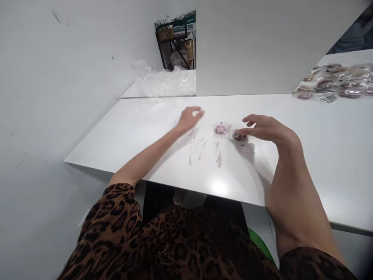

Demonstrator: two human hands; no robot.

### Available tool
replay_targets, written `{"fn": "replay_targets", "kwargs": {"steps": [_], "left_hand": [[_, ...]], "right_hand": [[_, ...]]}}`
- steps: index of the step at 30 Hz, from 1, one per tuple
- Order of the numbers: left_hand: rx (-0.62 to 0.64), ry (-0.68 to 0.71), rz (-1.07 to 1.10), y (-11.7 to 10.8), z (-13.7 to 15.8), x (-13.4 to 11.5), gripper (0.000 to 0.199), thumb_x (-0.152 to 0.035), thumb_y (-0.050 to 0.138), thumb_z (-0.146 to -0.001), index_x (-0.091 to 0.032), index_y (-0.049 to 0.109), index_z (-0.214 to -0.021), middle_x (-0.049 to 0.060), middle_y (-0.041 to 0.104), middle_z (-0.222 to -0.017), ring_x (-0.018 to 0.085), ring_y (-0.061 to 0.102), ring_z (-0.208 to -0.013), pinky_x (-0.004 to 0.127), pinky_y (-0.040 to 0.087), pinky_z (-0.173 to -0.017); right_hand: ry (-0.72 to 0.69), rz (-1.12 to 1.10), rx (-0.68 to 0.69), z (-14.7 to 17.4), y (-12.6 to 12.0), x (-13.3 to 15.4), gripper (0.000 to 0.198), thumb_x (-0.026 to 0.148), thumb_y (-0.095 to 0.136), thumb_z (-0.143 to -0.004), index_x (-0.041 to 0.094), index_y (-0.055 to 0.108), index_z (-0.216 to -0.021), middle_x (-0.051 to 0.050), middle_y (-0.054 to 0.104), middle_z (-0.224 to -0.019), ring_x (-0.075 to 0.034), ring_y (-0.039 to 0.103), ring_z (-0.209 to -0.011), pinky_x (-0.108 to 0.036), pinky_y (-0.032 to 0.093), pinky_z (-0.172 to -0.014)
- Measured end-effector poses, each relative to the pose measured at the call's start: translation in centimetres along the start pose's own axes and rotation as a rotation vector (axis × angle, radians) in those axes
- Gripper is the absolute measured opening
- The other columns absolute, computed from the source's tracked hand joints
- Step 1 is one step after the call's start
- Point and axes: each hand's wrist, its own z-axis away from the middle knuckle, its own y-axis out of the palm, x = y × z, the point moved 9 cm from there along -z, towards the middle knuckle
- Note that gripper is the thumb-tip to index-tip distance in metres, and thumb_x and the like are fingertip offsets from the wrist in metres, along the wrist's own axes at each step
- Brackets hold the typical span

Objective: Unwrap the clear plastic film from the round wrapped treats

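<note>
A small round pink piece in a clear wrapper (220, 129) lies on the white tabletop (163, 136), with pale marks on its surface. Just to its right is a dark brown wrapped piece (240, 137), partly covered by fingers. My right hand (264, 126) reaches over the brown piece from the right. One of its digits overlaps the wrapper; whether it presses on it I cannot tell, and the other fingers are spread above. Left of the pink piece, my left hand (190, 118) is slightly blurred, its fingers curved and apart from the thumb, holding nothing visible.
Crumpled clear plastic (163, 81) lies at the back left. Several wrapped round pieces (338, 83) are spread at the back right. An upright grey panel (244, 46) stands along the table's far edge. Greyish worn patches (219, 158) mark the tabletop. Behind is a black rack (171, 39).
</note>
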Motion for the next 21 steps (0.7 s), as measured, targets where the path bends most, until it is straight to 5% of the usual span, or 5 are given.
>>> {"fn": "replay_targets", "kwargs": {"steps": [4,10,14,17,21], "left_hand": [[0.206,0.052,-0.322,8.0,3.7,-4.0,0.049,-0.050,0.050,-0.101,-0.018,0.063,-0.136,0.015,0.050,-0.156,0.035,0.040,-0.146,0.050,0.032,-0.120],[0.206,0.065,-0.301,9.5,3.4,-4.5,0.038,-0.040,0.060,-0.095,-0.014,0.061,-0.122,0.022,0.060,-0.136,0.037,0.050,-0.130,0.048,0.036,-0.110],[0.148,-0.022,0.000,8.4,4.2,-3.3,0.028,-0.031,0.069,-0.089,-0.021,0.055,-0.112,0.010,0.068,-0.107,0.025,0.062,-0.101,0.036,0.047,-0.089],[0.083,-0.152,0.359,8.1,4.7,-2.2,0.029,-0.027,0.073,-0.086,-0.023,0.051,-0.106,-0.002,0.061,-0.078,0.016,0.060,-0.076,0.028,0.047,-0.075],[0.056,-0.162,0.801,8.1,5.0,-2.4,0.036,-0.013,0.070,-0.083,-0.021,0.048,-0.110,-0.005,0.060,-0.080,0.009,0.060,-0.067,0.024,0.050,-0.072]], "right_hand": [[0.026,0.178,0.132,-1.0,2.6,-0.7,0.043,0.047,0.084,-0.070,0.022,0.069,-0.102,-0.009,0.073,-0.107,-0.029,0.067,-0.097,-0.037,0.050,-0.077],[0.005,-0.133,0.115,-1.7,3.9,-1.2,0.044,0.032,0.092,-0.059,0.023,0.053,-0.077,0.000,0.065,-0.073,-0.017,0.055,-0.070,-0.030,0.038,-0.061],[-0.038,-0.557,0.080,-1.2,2.6,-0.4,0.055,0.031,0.097,-0.049,0.022,0.049,-0.075,0.000,0.067,-0.074,-0.013,0.053,-0.065,-0.029,0.035,-0.057],[-0.181,-0.844,0.035,-0.4,1.4,1.8,0.058,0.045,0.098,-0.050,0.020,0.054,-0.079,-0.001,0.068,-0.076,-0.012,0.054,-0.067,-0.028,0.036,-0.059],[-0.237,-0.978,0.126,0.6,3.3,5.1,0.056,0.050,0.098,-0.053,0.018,0.058,-0.077,0.002,0.068,-0.074,-0.011,0.055,-0.071,-0.025,0.038,-0.064]]}}
